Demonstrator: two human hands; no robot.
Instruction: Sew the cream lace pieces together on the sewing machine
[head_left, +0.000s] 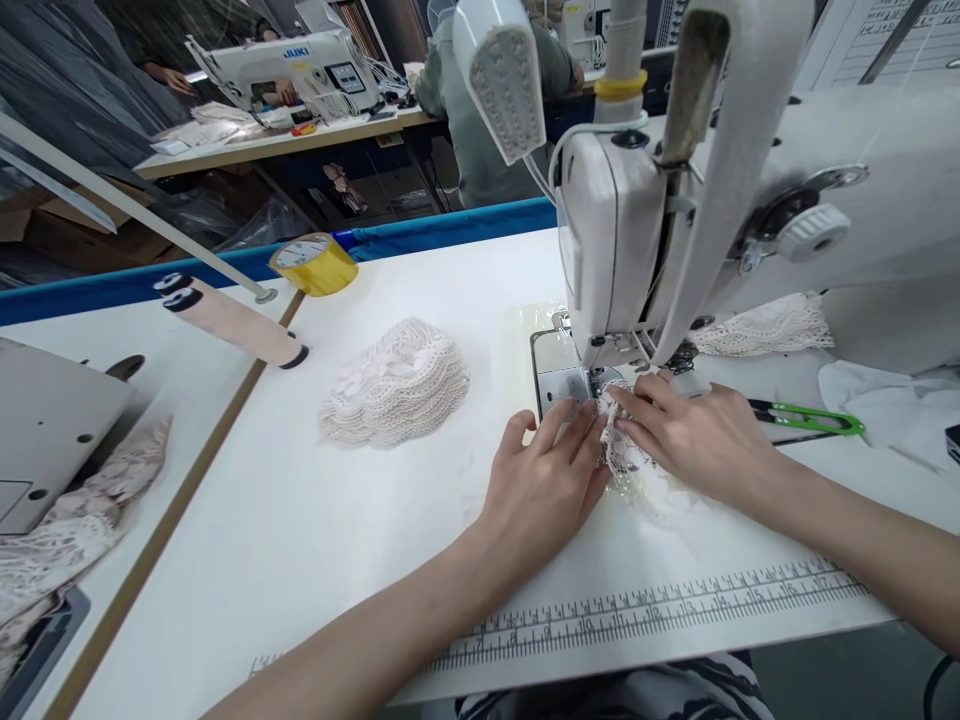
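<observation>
A small piece of white lace (624, 452) lies at the needle of a white sewing machine (611, 240). My left hand (546, 478) rests palm down by the metal needle plate (559, 385), its fingers spread and their tips touching the lace's left edge. From the other side, my right hand (705, 435) has its fingertips closed on the lace close to the presser foot. The needle and the lace beneath the foot are largely hidden by the fingers and machine head. To the left, a fanned stack of lace pieces (397, 385) lies on the white table (390, 550).
Green-handled thread snips (814, 418) lie right of my right hand, near white cloth (885, 400). More lace (765, 328) sits behind the machine head. Yellow tape (315, 265) and thread cones (236, 322) are at far left. A printed ruler (600, 625) runs along the front edge. Other people work beyond.
</observation>
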